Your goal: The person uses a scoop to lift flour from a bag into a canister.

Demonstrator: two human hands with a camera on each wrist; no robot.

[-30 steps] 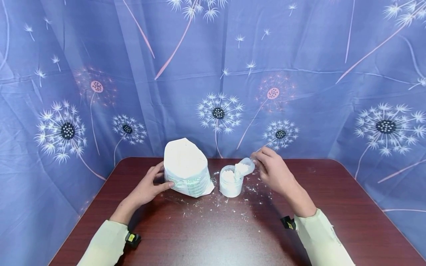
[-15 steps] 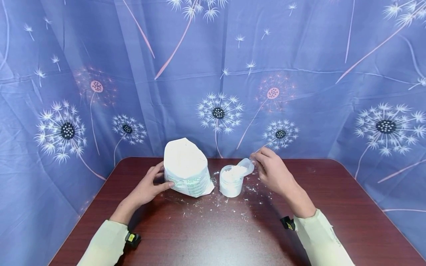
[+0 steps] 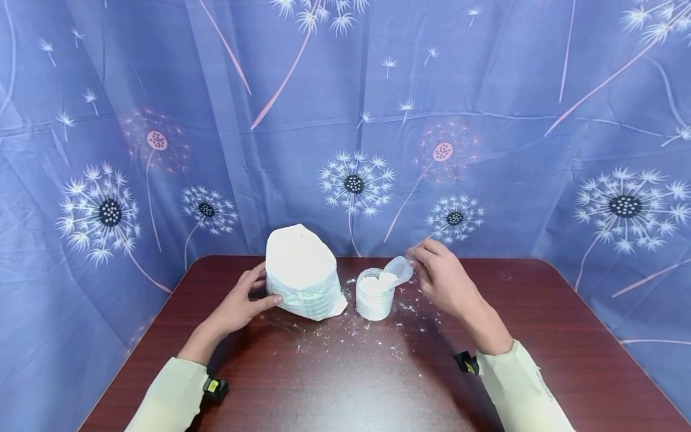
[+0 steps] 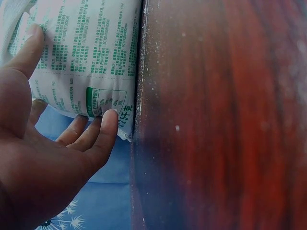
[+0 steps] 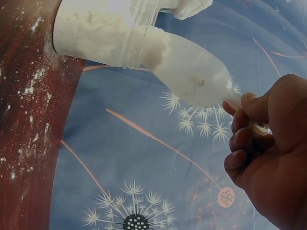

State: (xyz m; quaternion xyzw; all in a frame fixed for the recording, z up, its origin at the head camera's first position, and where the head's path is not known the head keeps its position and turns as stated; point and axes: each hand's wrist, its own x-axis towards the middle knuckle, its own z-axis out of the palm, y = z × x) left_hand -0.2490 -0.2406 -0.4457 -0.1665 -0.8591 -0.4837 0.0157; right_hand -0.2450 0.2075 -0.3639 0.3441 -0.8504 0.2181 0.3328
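Observation:
A white bag with green print [image 3: 305, 288], perhaps a flour bag, stands at the table's back. My left hand [image 3: 240, 303] rests against its left side, thumb on the front, and the left wrist view shows relaxed fingers [image 4: 106, 132] touching the edge. To the bag's right, a clear jar [image 3: 374, 303] holds white powder. My right hand [image 3: 445, 279] pinches the handle of a translucent plastic scoop [image 5: 196, 72]. The scoop tilts down into the jar's mouth, with some powder near its lip. Powder fills much of the jar in the right wrist view.
White powder is scattered over the dark red wooden table [image 3: 345, 384] around the jar and bag. A blue curtain with dandelion print [image 3: 291, 150] hangs close behind the table and along both sides.
Powder has slid out of the scoop into the jar, leaving less in it. The scoop has tilted slightly at the jar's mouth. My left hand and the bag have stayed still.

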